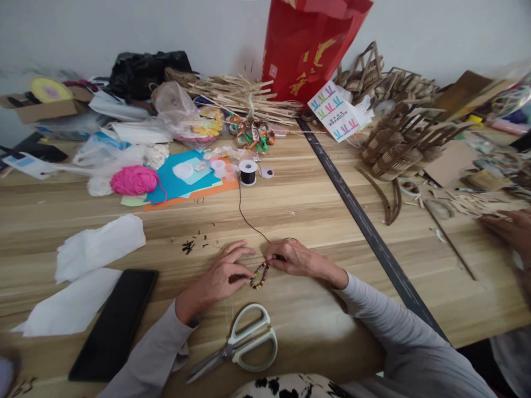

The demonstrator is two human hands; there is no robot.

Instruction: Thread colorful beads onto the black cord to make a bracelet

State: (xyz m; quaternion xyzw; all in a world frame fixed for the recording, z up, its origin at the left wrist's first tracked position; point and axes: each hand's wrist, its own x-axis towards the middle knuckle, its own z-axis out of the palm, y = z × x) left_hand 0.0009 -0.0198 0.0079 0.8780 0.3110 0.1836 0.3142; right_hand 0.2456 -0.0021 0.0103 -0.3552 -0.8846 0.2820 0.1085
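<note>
A small loop of multicoloured beads, a beaded bracelet (259, 284), lies between my hands just above the scissors. My left hand (222, 273) pinches its left side between thumb and forefinger, the other fingers lifted. At its upper right end, my right hand (292, 257) is closed, fingertips pressed together on the bracelet's cord. From there a thin black cord (244, 218) runs up to a white spool of black cord (248, 172). White-handled scissors (238, 345) lie below my hands, blades pointing lower left. Short black cord scraps (188, 246) are scattered left of my hands.
A black phone-like slab (114, 326) and white paper (99, 246) lie at left. Pink yarn (135, 180), blue sheets (166, 188) and small cups stand behind. A dark strip (352, 204) crosses the table. Small woven baskets (394, 152) and another person's hand (510, 226) are at right.
</note>
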